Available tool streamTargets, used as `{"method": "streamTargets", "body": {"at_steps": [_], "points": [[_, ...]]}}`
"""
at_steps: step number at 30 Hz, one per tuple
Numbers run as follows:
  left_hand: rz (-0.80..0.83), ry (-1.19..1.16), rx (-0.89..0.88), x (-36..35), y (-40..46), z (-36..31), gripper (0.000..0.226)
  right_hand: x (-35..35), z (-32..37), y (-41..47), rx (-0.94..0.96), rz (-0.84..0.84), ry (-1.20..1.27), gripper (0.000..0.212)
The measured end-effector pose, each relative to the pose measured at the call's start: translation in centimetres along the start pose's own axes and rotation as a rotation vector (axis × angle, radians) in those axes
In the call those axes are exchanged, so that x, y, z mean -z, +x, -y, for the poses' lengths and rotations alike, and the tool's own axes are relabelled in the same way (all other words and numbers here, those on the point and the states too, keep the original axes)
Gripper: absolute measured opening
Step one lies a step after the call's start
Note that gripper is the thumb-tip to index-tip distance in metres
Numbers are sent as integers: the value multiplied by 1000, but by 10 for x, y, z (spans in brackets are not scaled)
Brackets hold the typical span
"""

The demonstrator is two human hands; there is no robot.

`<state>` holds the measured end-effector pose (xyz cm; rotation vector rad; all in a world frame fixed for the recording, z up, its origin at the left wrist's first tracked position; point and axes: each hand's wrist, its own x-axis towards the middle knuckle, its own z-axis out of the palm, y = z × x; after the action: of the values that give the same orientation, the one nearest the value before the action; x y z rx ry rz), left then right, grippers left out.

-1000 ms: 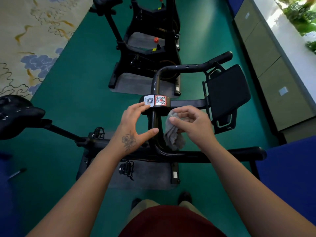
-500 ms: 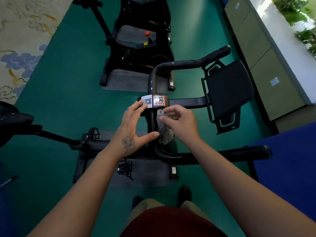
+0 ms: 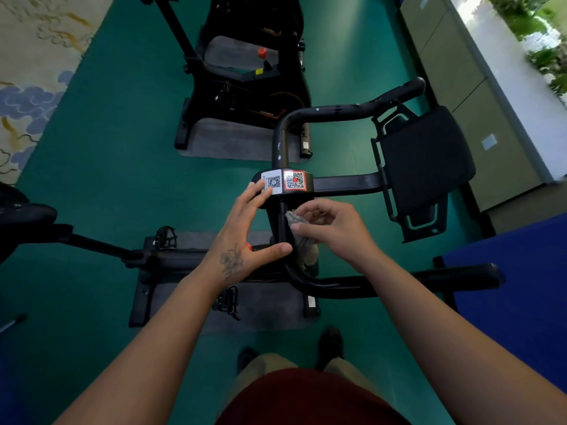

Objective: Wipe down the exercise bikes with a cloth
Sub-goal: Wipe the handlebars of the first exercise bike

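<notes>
While R hand [image 3: 334,231] pinches cloth [image 3: 303,243], L hand [image 3: 245,237] spread, green floor [image 3: 116,148] w/ 2 bikes.

A patterned rug [image 3: 33,56] borders green flooring [image 3: 116,148]; grey cabinets [image 3: 460,96] line the wall.

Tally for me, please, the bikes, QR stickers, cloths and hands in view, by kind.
Bikes: 2, near bike and far bike
QR stickers: 2, white sticker and red sticker
Cloths: 1, cloth
Hands: 2, left hand and right hand
Total: 7
</notes>
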<state>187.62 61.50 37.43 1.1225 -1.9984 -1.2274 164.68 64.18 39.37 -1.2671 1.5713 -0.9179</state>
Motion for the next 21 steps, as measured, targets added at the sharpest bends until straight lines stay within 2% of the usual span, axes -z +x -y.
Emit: {"method": "streamTargets", "body": {"at_steps": [8,11,14,17,21], "points": [[0,-20,0,2,1,3,106,-16,2,2,56,-188,-137,20],[-1,-39,-3,1,1,4,106,-12,4,1,70,-153,-180,23],[3,-66,-1,1,1,5,106,-3,5,-2,66,-45,-210,28],[9,-66,-3,1,1,6,107,3,5,-10,29,32,-215,23],[26,-67,7,3,1,6,113,-6,2,-9,47,-60,-217,23]]}}
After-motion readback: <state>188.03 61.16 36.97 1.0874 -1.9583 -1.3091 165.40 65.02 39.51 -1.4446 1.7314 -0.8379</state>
